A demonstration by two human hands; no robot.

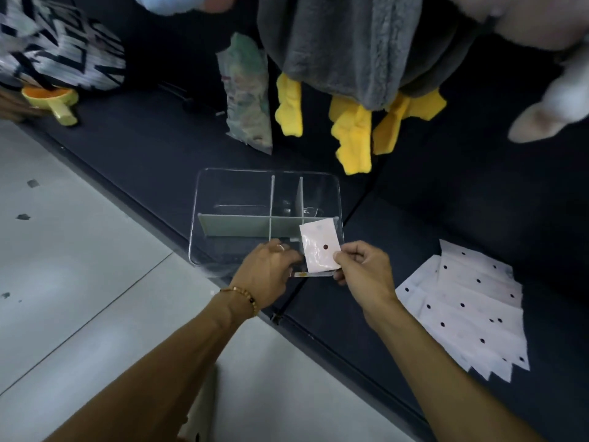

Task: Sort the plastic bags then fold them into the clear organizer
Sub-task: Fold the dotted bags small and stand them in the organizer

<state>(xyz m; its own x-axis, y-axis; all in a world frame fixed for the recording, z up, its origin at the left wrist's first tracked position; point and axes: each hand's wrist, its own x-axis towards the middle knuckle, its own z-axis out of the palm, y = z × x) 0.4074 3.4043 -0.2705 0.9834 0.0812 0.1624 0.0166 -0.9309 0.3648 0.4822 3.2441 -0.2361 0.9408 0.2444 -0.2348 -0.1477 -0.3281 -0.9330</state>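
At centre on dark sofa (134,148): clear organizer (266,215), rigid plastic w/ grey dividers, compartments look bare. At its 5 o'clock corner: 1 small folded bag (319,244), white, glossy, 1 dark dot, pinched by right hand (363,272) fingers; left hand (267,274) fingers curled at organizer's near rim. At 4 o'clock: flat bags (468,307), white w/ dots, overlapping, count unclear.

Folded white bag at the clear organizer's near right corner

A small white plastic bag with one dark dot (319,245), folded into an upright rectangle, stands tilted at the near right corner of the clear rectangular plastic organizer with grey dividers (223,186), which sits on a dark surface. To the right, well apart, lie flat overlapping white plastic bags with black dots (468,309), unfolded and creased.
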